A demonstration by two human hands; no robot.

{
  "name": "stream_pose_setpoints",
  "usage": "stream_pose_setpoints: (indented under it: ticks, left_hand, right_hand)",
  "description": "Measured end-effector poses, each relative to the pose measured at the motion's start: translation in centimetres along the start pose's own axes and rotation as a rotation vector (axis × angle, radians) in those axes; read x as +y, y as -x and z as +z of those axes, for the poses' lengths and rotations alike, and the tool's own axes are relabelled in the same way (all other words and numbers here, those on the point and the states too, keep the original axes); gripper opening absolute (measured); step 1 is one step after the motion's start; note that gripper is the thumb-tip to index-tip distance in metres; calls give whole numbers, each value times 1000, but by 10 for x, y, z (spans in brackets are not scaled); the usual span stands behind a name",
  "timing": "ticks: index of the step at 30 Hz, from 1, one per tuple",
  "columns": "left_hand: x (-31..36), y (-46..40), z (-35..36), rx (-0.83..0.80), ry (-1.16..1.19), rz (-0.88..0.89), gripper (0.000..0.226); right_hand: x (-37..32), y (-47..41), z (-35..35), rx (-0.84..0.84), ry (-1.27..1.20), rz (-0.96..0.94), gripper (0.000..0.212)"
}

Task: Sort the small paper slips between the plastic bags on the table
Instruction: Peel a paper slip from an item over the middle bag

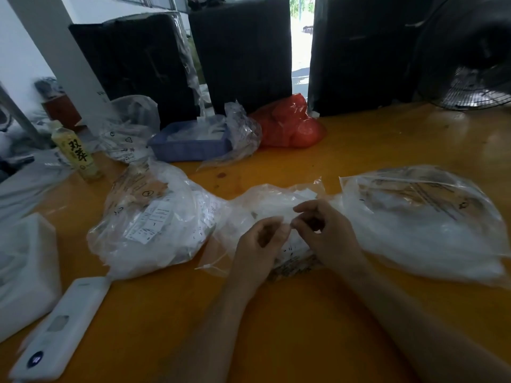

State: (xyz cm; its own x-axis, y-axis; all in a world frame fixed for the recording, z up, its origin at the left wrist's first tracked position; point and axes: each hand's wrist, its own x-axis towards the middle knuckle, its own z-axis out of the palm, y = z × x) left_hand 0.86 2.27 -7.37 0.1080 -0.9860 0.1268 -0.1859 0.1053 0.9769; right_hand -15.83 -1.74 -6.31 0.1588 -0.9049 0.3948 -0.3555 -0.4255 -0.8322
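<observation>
Both forearms reach in over the orange surface point(318, 313). The left hand point(261, 244) and right hand point(327, 233) meet fingertip to fingertip above the middle clear bag point(265, 205) of paper slips, each grip pinching something too small to tell. Left bag point(149, 225) and right bag point(420, 217) flank it.

An orange bench point(290, 322) carries three clear plastic bags of paper slips point(149, 225) point(265, 217) point(425, 222), a blue tray point(190, 150), a red bag point(290, 125), a bottle point(77, 153) and a white device point(60, 327).
</observation>
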Motion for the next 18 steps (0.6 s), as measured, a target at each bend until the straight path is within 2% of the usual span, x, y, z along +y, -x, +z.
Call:
stream_pose_setpoints:
  ticks: [1, 2, 6, 9, 12, 15, 18]
  left_hand:
    - [0, 0, -1, 10, 4, 9, 12]
    - [-1, -1, -1, 18, 4, 22, 9]
    - [-3, -2, -2, 77, 38, 10, 15]
    - [-4, -4, -2, 118, 98, -17, 13]
    - [-7, -6, -3, 153, 151, -46, 9]
    - [-8, -8, -3, 157, 195, -57, 7]
    - [-8, -8, -4, 118, 209, -50, 10]
  right_hand:
    - [0, 1, 1, -8, 10, -3, 26]
    - [-1, 1, 1, -9, 12, -2, 26]
    - [-2, 1, 1, -40, -35, 35, 29]
    - [0, 0, 1, -170, 25, 71, 33]
    - [2, 1, 5, -240, 112, 55, 24]
    - [2, 1, 7, -195, 124, 12, 9]
    - [0, 0, 3, -109, 32, 13, 5]
